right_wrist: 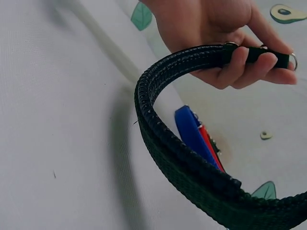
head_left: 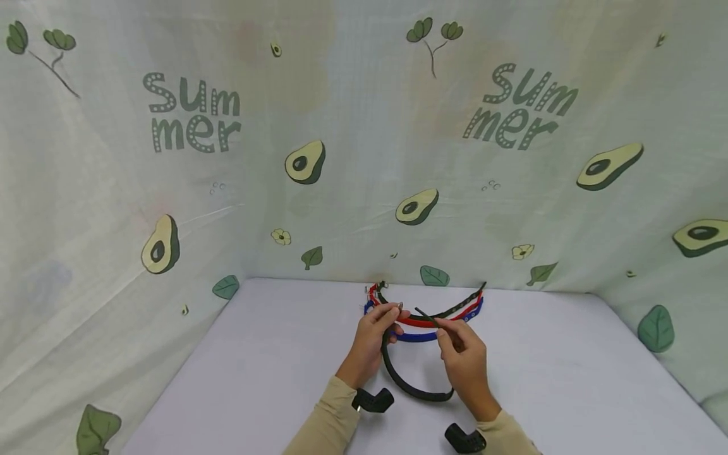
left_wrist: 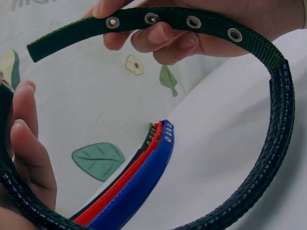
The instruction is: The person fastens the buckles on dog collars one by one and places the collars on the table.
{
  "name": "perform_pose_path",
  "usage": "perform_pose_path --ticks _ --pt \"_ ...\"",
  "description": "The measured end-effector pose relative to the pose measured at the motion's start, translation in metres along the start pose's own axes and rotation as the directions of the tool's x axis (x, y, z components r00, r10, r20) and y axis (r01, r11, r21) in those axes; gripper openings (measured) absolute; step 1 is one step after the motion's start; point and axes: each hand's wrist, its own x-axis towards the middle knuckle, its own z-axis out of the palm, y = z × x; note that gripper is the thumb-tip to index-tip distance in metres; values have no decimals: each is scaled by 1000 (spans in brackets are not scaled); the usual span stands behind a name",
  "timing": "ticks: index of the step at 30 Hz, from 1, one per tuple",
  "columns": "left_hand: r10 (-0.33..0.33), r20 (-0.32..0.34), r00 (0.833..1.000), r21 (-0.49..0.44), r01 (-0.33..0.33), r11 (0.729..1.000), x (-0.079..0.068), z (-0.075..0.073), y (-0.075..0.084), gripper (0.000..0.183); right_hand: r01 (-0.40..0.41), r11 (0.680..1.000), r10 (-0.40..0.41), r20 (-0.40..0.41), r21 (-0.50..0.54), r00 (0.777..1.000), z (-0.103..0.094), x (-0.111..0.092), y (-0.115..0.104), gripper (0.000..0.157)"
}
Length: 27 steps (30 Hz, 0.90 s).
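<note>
Head view forward and down; close wrist views, dark strap point(right_wrist: 187, 167) shared

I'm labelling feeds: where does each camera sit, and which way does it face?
Head: on the head, facing forward and down over the table; left hand, right hand, sleeves show.
Left wrist: worn there, facing eyelets on the dark strap; both hands partly show.
Right wrist: worn there, facing the strap's ringed end; left hand shows.
Wrist views share: left hand, dark strap, blue strap, red strap.

I ct 4 collars point(head_left: 422, 395) point(head_left: 418, 337) point(head_left: 421, 324) point(head_left: 462, 308), 2 hands point(head_left: 370, 338) point(head_left: 467, 363), 2 wrist cams point(head_left: 373, 400) point(head_left: 465, 439), 1 tbl point(head_left: 557, 360).
</note>
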Motion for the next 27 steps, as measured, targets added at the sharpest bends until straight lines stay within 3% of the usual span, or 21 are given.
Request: perform_pose_path --ticks 7,11,15,20,27 --pt "36 24 999 37 -36 999 1 2 5 37 -44 998 43 17 46 999 1 1 -5 20" --pt "56 29 998 90 -59 994 1 2 6 36 -26 999 25 40 42 999 1 1 -10 21" --pt "89 80 993 125 -99 987 2 3 10 40 -14 999 12 44 37 999 2 4 -12 22" --pt "93 135 987 128 -110 986 -1 4 15 41 -37 998 35 35 41 999 4 2 -12 21" --pt "92 144 985 107 -108 988 -5 5 17 35 -18 999 17 27 44 999 3 2 -9 19"
